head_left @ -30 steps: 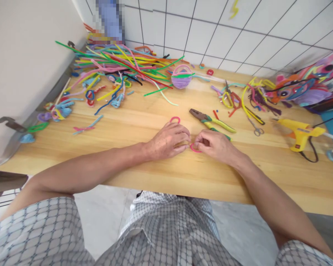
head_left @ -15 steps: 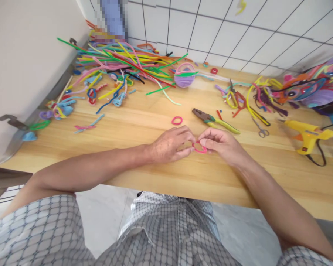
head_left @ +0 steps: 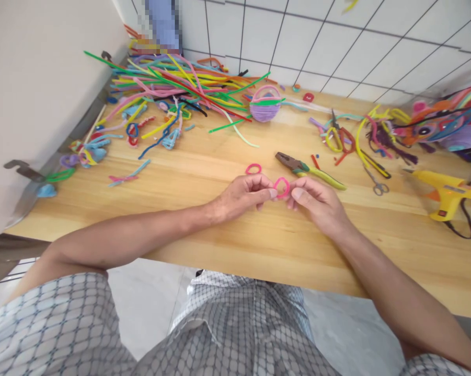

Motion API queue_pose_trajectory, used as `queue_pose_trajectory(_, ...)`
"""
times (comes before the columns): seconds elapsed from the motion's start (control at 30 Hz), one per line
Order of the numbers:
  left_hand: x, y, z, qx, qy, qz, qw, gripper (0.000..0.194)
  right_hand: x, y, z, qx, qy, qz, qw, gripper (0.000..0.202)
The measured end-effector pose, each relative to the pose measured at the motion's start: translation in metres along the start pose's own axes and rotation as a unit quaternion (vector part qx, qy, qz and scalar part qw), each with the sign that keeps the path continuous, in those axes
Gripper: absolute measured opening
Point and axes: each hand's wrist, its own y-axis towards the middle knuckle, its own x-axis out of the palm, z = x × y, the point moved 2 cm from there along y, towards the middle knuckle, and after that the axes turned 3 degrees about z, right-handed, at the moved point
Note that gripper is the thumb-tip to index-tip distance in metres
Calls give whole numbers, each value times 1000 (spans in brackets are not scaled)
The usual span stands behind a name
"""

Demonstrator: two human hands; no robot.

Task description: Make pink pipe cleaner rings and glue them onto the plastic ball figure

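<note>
Left hand [head_left: 245, 197] partly over pink ring [head_left: 283, 179]

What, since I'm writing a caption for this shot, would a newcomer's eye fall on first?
Probably the heap of colourful fuzzy stems, spread along the back of the wooden table left of centre. Next comes the bright pink loop at the front middle, at the fingertips of the left hand and right hand. The yellow glue gun also stands out, lying toward the table's right end.
</note>
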Motion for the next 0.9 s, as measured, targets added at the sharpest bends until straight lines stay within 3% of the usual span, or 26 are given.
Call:
queue_pose_trajectory(0.2,0,1,-2,-11,6,-15,1000,31,-2,1,4,-34,-88,6,995,43)
queue_pose_trajectory(0.47,-5,4,-2,-23,7,-21,1000,30,-3,1,4,-33,-111,-46,992,35)
queue_pose_trajectory(0.67,-4,4,-4,-21,-30,26,999,30,-3,0,8,-23,-44,0,999,37)
queue_pose_trajectory(0.9,-6,4,-8,-24,-32,57,998,33,-2,-3,10,-45,-129,43,990,30)
